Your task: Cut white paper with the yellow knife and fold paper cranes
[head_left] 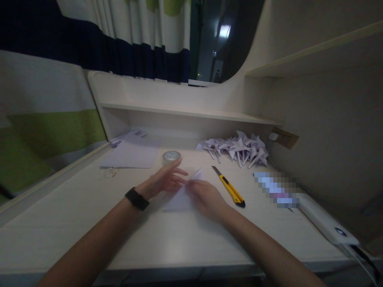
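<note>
Right hand [208, 199] pinching white paper [178, 202] between front and back edges of surface [167, 245]; left hand [164, 178] loosely spread alongside.

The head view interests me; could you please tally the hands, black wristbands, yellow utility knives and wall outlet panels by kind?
Hands, left hand and right hand: 2
Black wristband: 1
Yellow utility knife: 1
Wall outlet panel: 1
Total: 5

No readable text, blurred logo [340, 231] on white device [324, 219], illegible print [139, 133] on papers [131, 152]
</note>
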Demonstrator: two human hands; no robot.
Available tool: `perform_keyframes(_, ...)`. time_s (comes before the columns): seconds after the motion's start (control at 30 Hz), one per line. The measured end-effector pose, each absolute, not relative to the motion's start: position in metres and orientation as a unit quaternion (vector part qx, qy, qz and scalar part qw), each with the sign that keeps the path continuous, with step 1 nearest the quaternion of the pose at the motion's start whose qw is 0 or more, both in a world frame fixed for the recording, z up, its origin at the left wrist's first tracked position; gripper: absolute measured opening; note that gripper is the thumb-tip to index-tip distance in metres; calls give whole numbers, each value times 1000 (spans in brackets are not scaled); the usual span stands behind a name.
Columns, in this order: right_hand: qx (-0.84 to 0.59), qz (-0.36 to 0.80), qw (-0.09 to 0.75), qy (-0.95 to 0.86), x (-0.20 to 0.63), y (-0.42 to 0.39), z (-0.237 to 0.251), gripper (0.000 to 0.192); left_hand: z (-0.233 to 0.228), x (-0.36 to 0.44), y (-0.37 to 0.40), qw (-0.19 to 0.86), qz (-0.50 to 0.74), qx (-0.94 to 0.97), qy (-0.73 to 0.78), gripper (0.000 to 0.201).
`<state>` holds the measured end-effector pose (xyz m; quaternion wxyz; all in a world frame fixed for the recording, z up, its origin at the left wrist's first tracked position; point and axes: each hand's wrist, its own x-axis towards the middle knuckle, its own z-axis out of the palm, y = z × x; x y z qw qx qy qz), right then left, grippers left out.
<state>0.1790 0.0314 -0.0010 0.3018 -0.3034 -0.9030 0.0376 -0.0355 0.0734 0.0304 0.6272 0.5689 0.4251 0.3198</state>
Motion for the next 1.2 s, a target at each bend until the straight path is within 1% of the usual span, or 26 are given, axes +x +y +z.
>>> perform_keyframes(0.07,-336,31,296,-893,180,34,-4,23,29,-42,75,703,288,531,374,73)
perform_keyframes(0.1,-352,24,295,-888,180,34,-5,22,28,-45,74,723,286,521,352,70)
perform_keyframes(0.2,-387,8,292,-875,181,35,-7,18,27,-49,68,715,304,552,303,52)
perform_keyframes(0.23,-393,5,292,-872,181,35,-6,17,26,-48,65,709,299,571,286,49)
perform_keyframes(0.33,-403,-6,293,-867,180,34,-6,14,22,-46,62,687,273,625,250,51)
perform_keyframes(0.43,-384,-22,308,-870,180,35,-6,13,17,-42,65,693,268,626,239,46)
perform_keyframes(0.5,-361,-32,328,-872,181,35,-6,15,13,-40,69,712,268,612,216,43)
perform_keyframes(0.6,-341,-42,342,-874,182,35,-6,21,12,-36,70,725,276,602,189,43)
perform_keyframes(0.7,-340,-55,339,-875,182,34,-9,22,16,-32,64,711,298,600,213,44)
perform_keyframes(0.77,-340,-66,344,-873,182,34,-10,20,18,-29,59,691,328,593,250,41)
perform_keyframes(0.93,-346,-115,393,-845,184,36,-9,14,18,-22,54,643,397,557,344,34)
perform_keyframes(1.07,-365,-162,408,-821,186,36,-5,13,21,-17,51,612,425,549,379,33)
perform_keyframes(1.2,-373,-180,409,-813,184,35,-4,12,25,-14,47,586,432,564,390,33)
